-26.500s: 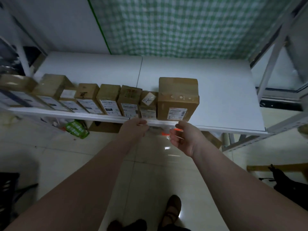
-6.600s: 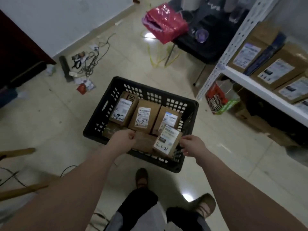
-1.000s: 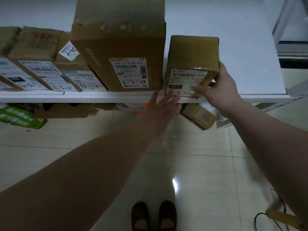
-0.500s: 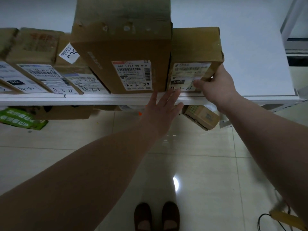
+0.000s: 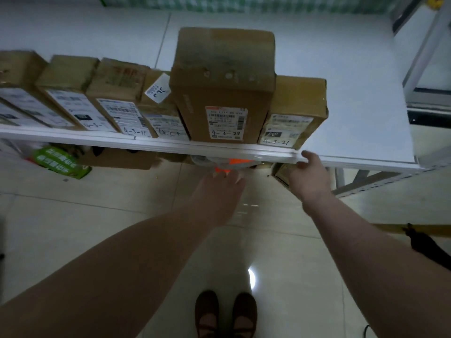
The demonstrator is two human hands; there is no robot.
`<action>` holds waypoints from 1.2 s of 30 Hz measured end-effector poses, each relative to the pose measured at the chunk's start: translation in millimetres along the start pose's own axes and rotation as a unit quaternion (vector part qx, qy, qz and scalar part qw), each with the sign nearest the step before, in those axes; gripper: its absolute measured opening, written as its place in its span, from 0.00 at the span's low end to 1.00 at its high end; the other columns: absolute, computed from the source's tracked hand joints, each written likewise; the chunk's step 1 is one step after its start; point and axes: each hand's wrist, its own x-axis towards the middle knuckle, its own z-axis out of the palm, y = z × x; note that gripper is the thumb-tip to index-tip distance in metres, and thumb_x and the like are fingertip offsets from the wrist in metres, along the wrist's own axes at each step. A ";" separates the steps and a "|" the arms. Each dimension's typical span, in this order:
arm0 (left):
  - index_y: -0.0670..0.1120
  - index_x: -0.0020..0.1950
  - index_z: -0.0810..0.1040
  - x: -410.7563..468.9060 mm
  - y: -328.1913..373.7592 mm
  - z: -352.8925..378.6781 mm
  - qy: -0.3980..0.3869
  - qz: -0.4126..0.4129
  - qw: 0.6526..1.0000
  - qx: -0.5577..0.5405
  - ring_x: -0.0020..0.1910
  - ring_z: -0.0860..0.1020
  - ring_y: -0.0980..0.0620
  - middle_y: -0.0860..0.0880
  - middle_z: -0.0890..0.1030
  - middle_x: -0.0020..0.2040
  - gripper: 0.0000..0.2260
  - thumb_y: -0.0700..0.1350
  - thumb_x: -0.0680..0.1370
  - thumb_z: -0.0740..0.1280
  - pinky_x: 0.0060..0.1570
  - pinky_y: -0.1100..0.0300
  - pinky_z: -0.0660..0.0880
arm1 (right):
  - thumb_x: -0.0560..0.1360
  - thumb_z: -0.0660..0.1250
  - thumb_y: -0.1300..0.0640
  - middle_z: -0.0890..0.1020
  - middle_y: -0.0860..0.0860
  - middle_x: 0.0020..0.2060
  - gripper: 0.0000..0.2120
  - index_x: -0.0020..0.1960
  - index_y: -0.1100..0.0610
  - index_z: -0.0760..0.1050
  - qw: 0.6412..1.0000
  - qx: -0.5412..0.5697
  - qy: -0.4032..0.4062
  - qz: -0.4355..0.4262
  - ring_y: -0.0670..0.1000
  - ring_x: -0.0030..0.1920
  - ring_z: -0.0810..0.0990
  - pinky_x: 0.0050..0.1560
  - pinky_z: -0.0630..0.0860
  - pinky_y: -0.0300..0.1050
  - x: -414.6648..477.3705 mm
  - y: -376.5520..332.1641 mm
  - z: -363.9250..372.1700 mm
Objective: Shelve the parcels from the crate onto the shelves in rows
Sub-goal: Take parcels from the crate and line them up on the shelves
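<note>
We see the parcel (image 5: 294, 112) marked 4-3-21 on the shelf (image 5: 361, 98), ending the row beside the tall box (image 5: 223, 85); left hand (image 5: 219, 191) and right hand (image 5: 308, 178) hang empty, fingers loose, below the edge.

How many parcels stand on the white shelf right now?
At least 7, in one front-edge row: five from the left edge, and 4-3-21 parcel rightmost. Another may be cut off left.

Shelved parcels (image 5: 220, 93), empty hands (image 5: 308, 175) below
</note>
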 end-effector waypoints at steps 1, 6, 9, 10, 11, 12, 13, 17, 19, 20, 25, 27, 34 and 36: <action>0.48 0.55 0.77 -11.6 -2.1 -6.9 -0.023 -0.024 0.999 -0.029 0.48 0.80 0.44 0.45 0.77 0.55 0.11 0.44 0.72 0.69 0.42 0.51 0.78 | 0.73 0.70 0.60 0.79 0.52 0.55 0.27 0.70 0.54 0.69 1.000 -0.002 -0.024 0.006 0.55 0.51 0.78 0.58 0.77 0.51 -12.2 0.0 5.8; 0.49 0.69 0.70 -79.8 -22.8 -46.2 -0.083 -0.124 0.975 -0.163 0.65 0.72 0.46 0.48 0.72 0.67 0.16 0.46 0.81 0.58 0.60 0.51 0.71 | 0.70 0.71 0.61 0.81 0.51 0.40 0.09 0.44 0.49 0.76 0.987 -0.029 -0.158 -0.025 0.54 0.44 0.80 0.56 0.79 0.59 -80.2 -27.2 36.7; 0.50 0.67 0.71 -131.9 -38.0 -60.5 -0.073 -0.204 0.945 -0.244 0.64 0.72 0.48 0.49 0.72 0.66 0.15 0.47 0.81 0.58 0.60 0.53 0.70 | 0.71 0.71 0.59 0.83 0.54 0.46 0.09 0.42 0.45 0.75 0.972 -0.069 -0.213 -0.076 0.58 0.52 0.82 0.58 0.77 0.58 -126.5 -48.4 54.3; 0.50 0.67 0.72 -150.8 -42.6 -65.2 -0.067 -0.226 0.936 -0.262 0.63 0.72 0.48 0.49 0.72 0.66 0.15 0.47 0.81 0.58 0.59 0.54 0.70 | 0.71 0.71 0.59 0.83 0.53 0.45 0.09 0.41 0.45 0.75 0.968 -0.077 -0.222 -0.086 0.59 0.53 0.82 0.59 0.77 0.58 -140.4 -53.4 60.4; 0.50 0.65 0.73 -169.3 -47.6 -69.6 -0.060 -0.243 0.929 -0.273 0.63 0.72 0.48 0.49 0.73 0.64 0.14 0.47 0.81 0.58 0.58 0.54 0.70 | 0.71 0.71 0.59 0.83 0.53 0.44 0.09 0.40 0.45 0.75 0.966 -0.084 -0.229 -0.091 0.59 0.54 0.82 0.60 0.76 0.58 -153.7 -56.8 66.5; 0.49 0.63 0.74 -187.9 -52.7 -74.3 -0.047 -0.259 0.922 -0.283 0.60 0.73 0.48 0.48 0.75 0.62 0.13 0.47 0.80 0.58 0.56 0.55 0.71 | 0.70 0.71 0.58 0.83 0.52 0.44 0.09 0.39 0.45 0.75 0.964 -0.088 -0.234 -0.094 0.59 0.53 0.82 0.60 0.76 0.58 -166.4 -59.8 73.2; 0.48 0.60 0.76 -207.3 -58.1 -78.6 -0.034 -0.274 0.915 -0.293 0.57 0.75 0.48 0.48 0.77 0.59 0.12 0.47 0.80 0.57 0.54 0.56 0.72 | 0.70 0.71 0.58 0.83 0.52 0.43 0.09 0.38 0.44 0.76 0.962 -0.091 -0.238 -0.097 0.59 0.53 0.82 0.59 0.77 0.58 -180.0 -62.8 79.7; 0.46 0.50 0.78 -285.2 -79.2 -85.3 -0.007 -0.321 0.898 -0.302 0.46 0.77 0.48 0.47 0.79 0.47 0.12 0.45 0.80 0.55 0.48 0.53 0.77 | 0.71 0.71 0.59 0.82 0.50 0.37 0.07 0.39 0.47 0.78 0.955 -0.091 -0.263 -0.099 0.54 0.43 0.81 0.55 0.79 0.55 -239.8 -81.7 109.2; 0.46 0.49 0.78 -321.3 -92.6 -84.4 -0.005 -0.337 0.889 -0.309 0.44 0.77 0.49 0.47 0.79 0.45 0.12 0.45 0.80 0.55 0.47 0.53 0.77 | 0.72 0.70 0.61 0.80 0.51 0.34 0.06 0.42 0.50 0.79 0.948 -0.094 -0.288 -0.097 0.52 0.38 0.79 0.48 0.78 0.51 -270.9 -93.3 130.4; 0.45 0.49 0.78 -338.1 -102.3 -82.8 -0.001 -0.344 0.884 -0.317 0.44 0.77 0.49 0.47 0.79 0.45 0.12 0.45 0.80 0.55 0.46 0.53 0.77 | 0.73 0.70 0.62 0.80 0.51 0.33 0.07 0.42 0.50 0.79 0.944 -0.097 -0.300 -0.098 0.52 0.36 0.78 0.46 0.78 0.50 -286.8 -100.3 142.4; 0.45 0.49 0.79 -425.6 -172.1 -69.9 0.052 -0.380 0.856 -0.347 0.45 0.79 0.46 0.46 0.81 0.46 0.11 0.47 0.79 0.58 0.47 0.51 0.77 | 0.74 0.68 0.65 0.78 0.52 0.33 0.08 0.41 0.53 0.77 0.940 -0.079 -0.315 -0.104 0.50 0.30 0.75 0.34 0.74 0.43 -370.2 -130.8 209.9; 0.45 0.50 0.79 -466.7 -202.3 -65.1 0.073 -0.387 0.850 -0.349 0.47 0.78 0.46 0.46 0.81 0.47 0.10 0.47 0.79 0.59 0.48 0.52 0.76 | 0.74 0.67 0.67 0.78 0.52 0.33 0.08 0.42 0.55 0.76 0.943 -0.069 -0.311 -0.092 0.49 0.28 0.73 0.30 0.71 0.39 -406.5 -140.6 241.3; 0.44 0.50 0.80 -645.7 -294.5 -26.5 0.075 -0.483 0.792 -0.365 0.47 0.78 0.46 0.46 0.81 0.47 0.09 0.46 0.79 0.61 0.45 0.55 0.75 | 0.74 0.67 0.66 0.77 0.51 0.33 0.05 0.47 0.58 0.77 0.909 -0.119 -0.374 -0.136 0.49 0.29 0.73 0.35 0.73 0.41 -541.9 -158.0 378.0; 0.44 0.49 0.79 -684.5 -312.1 -14.7 0.082 -0.511 0.768 -0.379 0.46 0.77 0.47 0.46 0.80 0.45 0.09 0.46 0.79 0.62 0.41 0.56 0.73 | 0.75 0.67 0.65 0.77 0.50 0.34 0.05 0.48 0.57 0.77 0.890 -0.142 -0.402 -0.158 0.49 0.30 0.74 0.37 0.74 0.42 -573.3 -160.3 407.4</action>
